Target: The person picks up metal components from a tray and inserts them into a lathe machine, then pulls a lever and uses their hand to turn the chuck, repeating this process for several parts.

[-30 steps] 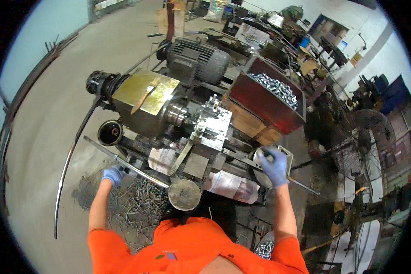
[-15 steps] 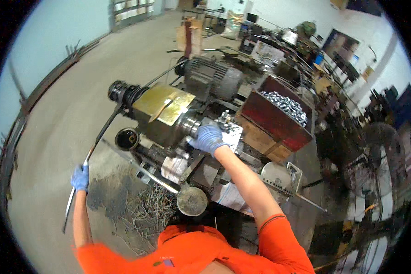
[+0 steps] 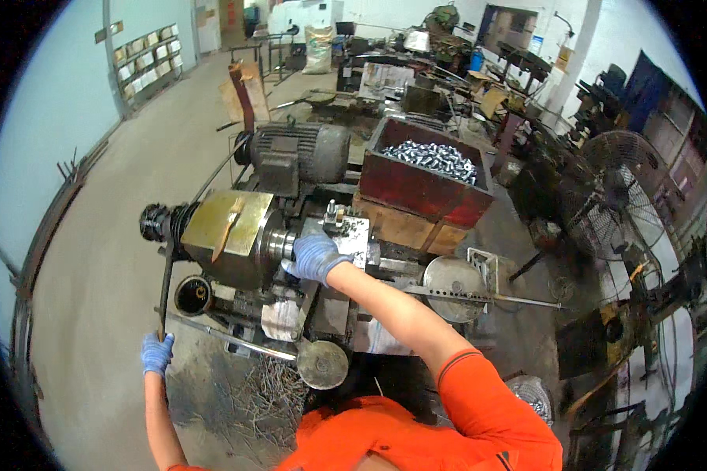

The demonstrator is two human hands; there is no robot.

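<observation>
In a blue knitted glove, my left hand [image 3: 157,353] is closed round the lower end of a long dark lever [image 3: 166,286], which hangs from the left end of the machine's headstock [image 3: 243,263]. My right hand [image 3: 318,257], gloved alike, is at the shiny spindle nose [image 3: 279,244]. Its fingers curl over and its thumb points toward the spindle; anything inside the grip is hidden. Just behind that hand, a small tool post [image 3: 334,212] stands on a metal plate [image 3: 357,235] strewn with dark bits. A brush [image 3: 228,228] lies on the headstock's brassy cover [image 3: 251,216].
A red bin [image 3: 424,196] of shiny metal parts stands on a wooden block behind my right hand. Nearer are a bar with a round weight [image 3: 322,365] and a dark cup [image 3: 193,295]. Metal scraps [image 3: 259,400] litter the floor. A motor [image 3: 298,153] sits behind; a fan [image 3: 605,196] stands right.
The view has turned, showing more of the right side. My left hand has come closer to the machine with the lever, which now looks more upright. My right hand stays at the spindle nose.
</observation>
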